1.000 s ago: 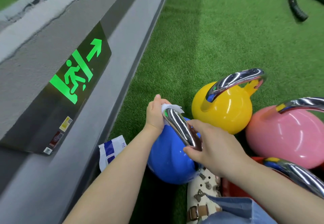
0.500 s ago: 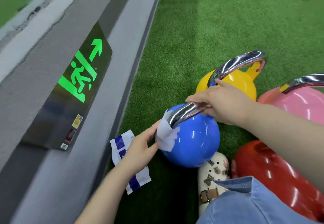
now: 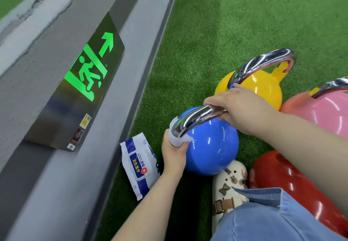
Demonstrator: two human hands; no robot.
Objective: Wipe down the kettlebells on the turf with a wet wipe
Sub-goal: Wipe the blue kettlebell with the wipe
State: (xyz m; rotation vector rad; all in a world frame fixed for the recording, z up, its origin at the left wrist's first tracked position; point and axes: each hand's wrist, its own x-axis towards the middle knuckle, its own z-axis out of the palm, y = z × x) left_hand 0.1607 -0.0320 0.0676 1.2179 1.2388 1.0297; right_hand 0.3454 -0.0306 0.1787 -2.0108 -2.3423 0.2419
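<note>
While my right hand (image 3: 239,108) grips the blue kettlebell (image 3: 209,144) by its chrome handle (image 3: 195,120) on the turf (image 3: 216,33), my left hand (image 3: 174,151) pinches the wet wipe (image 3: 176,137) around the handle's base; yellow (image 3: 254,88), pink (image 3: 320,112) and red (image 3: 293,180) kettlebells likely await.

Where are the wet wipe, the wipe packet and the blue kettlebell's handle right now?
wet wipe (image 3: 174,137), head view, on the white fold wrapped round the handle's lower end.
wipe packet (image 3: 138,167), head view, on its printed front label.
blue kettlebell's handle (image 3: 195,117), head view, on the chrome bar's middle.
</note>
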